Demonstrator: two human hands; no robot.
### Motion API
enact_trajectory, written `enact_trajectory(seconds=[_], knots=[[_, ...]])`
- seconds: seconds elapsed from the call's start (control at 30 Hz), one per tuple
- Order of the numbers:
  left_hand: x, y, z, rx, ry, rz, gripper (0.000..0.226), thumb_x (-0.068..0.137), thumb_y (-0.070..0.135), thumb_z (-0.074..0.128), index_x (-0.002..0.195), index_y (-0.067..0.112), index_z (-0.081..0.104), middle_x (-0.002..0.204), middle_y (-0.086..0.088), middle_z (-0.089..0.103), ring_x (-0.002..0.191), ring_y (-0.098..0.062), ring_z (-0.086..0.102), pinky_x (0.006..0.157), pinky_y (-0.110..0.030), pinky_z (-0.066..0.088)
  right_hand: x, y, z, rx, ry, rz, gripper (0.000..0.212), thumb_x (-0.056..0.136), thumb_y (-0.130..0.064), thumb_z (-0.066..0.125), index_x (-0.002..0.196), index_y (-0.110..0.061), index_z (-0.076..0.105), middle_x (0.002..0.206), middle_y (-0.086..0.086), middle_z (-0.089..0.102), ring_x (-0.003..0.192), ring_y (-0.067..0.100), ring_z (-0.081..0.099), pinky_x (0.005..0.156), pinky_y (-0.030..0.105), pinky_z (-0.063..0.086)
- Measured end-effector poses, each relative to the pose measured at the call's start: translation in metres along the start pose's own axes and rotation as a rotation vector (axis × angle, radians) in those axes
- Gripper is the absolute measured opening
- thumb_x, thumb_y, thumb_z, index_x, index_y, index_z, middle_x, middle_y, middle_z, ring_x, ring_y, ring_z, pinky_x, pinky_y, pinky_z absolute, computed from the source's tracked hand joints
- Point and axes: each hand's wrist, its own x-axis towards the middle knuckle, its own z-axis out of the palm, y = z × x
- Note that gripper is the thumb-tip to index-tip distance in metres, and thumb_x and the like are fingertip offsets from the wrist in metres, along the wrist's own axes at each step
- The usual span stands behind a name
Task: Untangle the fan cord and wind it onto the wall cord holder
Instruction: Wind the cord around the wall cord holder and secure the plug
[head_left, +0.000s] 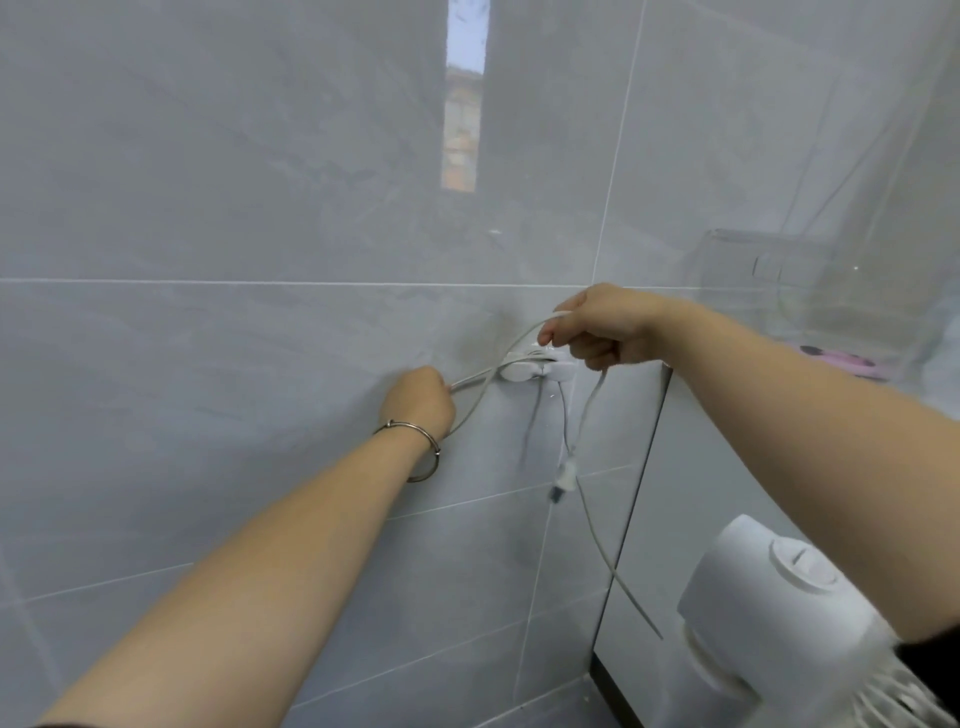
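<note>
Thin white fan cord (586, 413) is at the small white plastic wall cord holder (524, 370), mid-right on the grey tiled wall (208, 208). Left hand (421, 397) (silver bangle (415, 428) on wrist) sits just left of the holder, grip closed round a cord strand. Right hand (597, 327) is just above the holder, grip pinching the cord. A loop spans both hands. White plug end (563, 480) dangles below the holder. White round fan (753, 597) near right.

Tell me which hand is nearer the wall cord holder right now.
Right. The right hand holds the cord just above the cord holder; the left hand grips the cord farther off to its left.
</note>
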Motion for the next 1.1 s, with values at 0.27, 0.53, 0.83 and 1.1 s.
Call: enact_trajectory(seconds=[0.27, 0.53, 0.83, 1.1], knots=[[-0.001, -0.001, 0.002, -0.113, 0.030, -0.020, 0.029, 0.092, 0.020, 0.048, 0.089, -0.003, 0.066, 0.100, -0.025, 0.066, 0.095, -0.041, 0.059, 0.076, -0.037, 0.046, 0.010, 0.027, 0.012, -0.163, -0.183, 0.018, 0.008, 0.085, -0.004, 0.064, 0.090, -0.009, 0.067, 0.070, 0.002, 0.062, 0.065, 0.012, 0.059, 0.061, 0.020, 0.052], [0.003, 0.005, -0.010, -0.252, 0.114, -0.019, 0.030, 0.092, 0.018, 0.047, 0.089, -0.003, 0.067, 0.096, -0.025, 0.067, 0.093, -0.039, 0.061, 0.080, -0.039, 0.048, 0.009, 0.039, 0.015, -0.166, -0.129, 0.037, 0.015, 0.085, -0.008, 0.065, 0.099, -0.014, 0.066, 0.095, 0.002, 0.069, 0.091, 0.013, 0.064, 0.083, 0.026, 0.048], [0.012, 0.006, -0.020, -0.282, 0.124, -0.006, 0.029, 0.091, 0.018, 0.048, 0.085, -0.003, 0.068, 0.090, -0.025, 0.067, 0.089, -0.039, 0.061, 0.076, -0.036, 0.047, 0.023, 0.056, 0.008, -0.419, 0.375, -0.030, 0.017, 0.082, 0.001, 0.051, 0.078, -0.009, 0.065, 0.073, 0.009, 0.063, 0.065, 0.021, 0.057, 0.051, 0.022, 0.042], [0.011, 0.002, -0.017, -0.258, 0.126, 0.016, 0.030, 0.092, 0.018, 0.049, 0.087, -0.004, 0.068, 0.092, -0.025, 0.067, 0.090, -0.039, 0.061, 0.076, -0.036, 0.047, 0.012, 0.085, 0.047, -0.826, -0.398, 0.364, 0.061, 0.088, 0.000, 0.056, 0.143, -0.019, 0.036, 0.074, 0.006, 0.057, 0.062, 0.016, 0.054, 0.063, 0.029, 0.052]])
